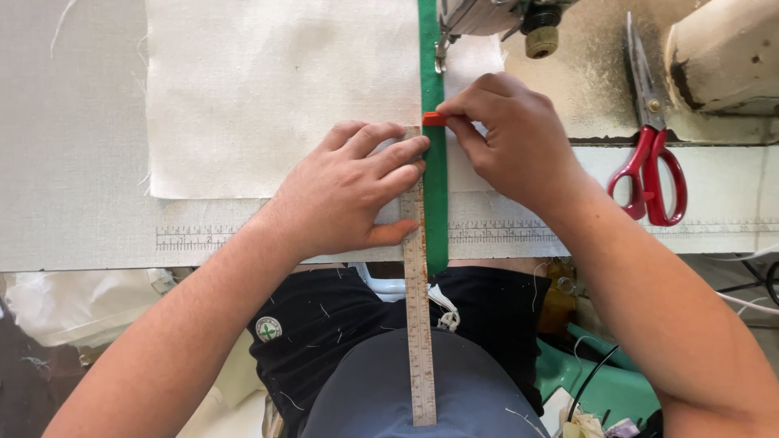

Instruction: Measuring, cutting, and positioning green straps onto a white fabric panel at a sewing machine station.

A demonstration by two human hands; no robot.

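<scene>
Head view, left to right: cream canvas sheet (268,89) flat on table (73,162); left hand (349,191), fingers spread, pressing long metal ruler (419,324) jutting past table's near edge; narrow green fabric strip (436,203) just beside; right hand (511,134) pinching small orange chalk (434,119) onto strip; red-handled scissors (653,154) near right edge.
</scene>
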